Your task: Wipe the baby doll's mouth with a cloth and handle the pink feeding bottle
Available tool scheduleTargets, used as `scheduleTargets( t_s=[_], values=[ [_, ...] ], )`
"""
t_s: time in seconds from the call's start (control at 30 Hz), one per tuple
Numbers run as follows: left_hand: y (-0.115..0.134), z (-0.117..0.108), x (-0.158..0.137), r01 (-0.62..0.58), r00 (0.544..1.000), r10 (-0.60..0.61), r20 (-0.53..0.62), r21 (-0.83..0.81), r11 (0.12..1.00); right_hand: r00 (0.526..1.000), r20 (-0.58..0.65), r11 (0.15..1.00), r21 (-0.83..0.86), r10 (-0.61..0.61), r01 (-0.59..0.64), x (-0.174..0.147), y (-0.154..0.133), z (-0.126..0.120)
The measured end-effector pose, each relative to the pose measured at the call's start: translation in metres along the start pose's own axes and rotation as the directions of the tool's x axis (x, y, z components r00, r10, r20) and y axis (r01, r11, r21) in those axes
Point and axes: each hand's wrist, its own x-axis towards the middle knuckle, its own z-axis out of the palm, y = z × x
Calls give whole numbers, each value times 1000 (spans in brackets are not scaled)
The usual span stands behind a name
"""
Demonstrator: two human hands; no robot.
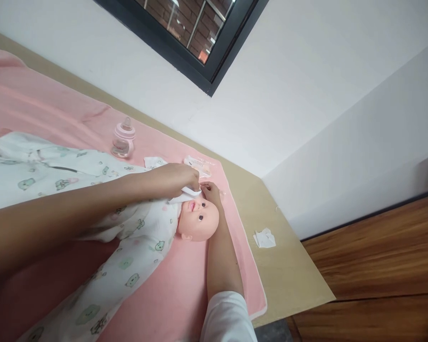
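A bald baby doll (201, 223) lies on its back on a pink blanket (185, 270), dressed in white clothing (139, 223) printed with green animals. My left hand (178, 178) reaches across the doll's chest, its fingers closed on a white cloth or tissue (189, 192) beside the chin. On the far side of the head is my right hand (211, 191), its fingertips pinched together close to my left fingertips. Whatever lies between those right fingertips is too small to make out. The doll's far ear is hidden.
A pink baby bottle (123, 138) stands on the blanket near the wall. Behind my left hand lie a clear plastic packet (199, 166) and a white tissue (155, 162). A crumpled white tissue (265, 238) rests on the tan tabletop (288, 270). A dark-framed window (210, 76) is above.
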Motion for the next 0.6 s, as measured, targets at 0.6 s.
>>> scheduleTargets(
  t_s=[0.6],
  values=[
    [10, -9, -10, -74, 995, 91, 49, -274, 959, 1000, -6, 1000, -3, -24, 24, 1, 3, 1]
  ],
)
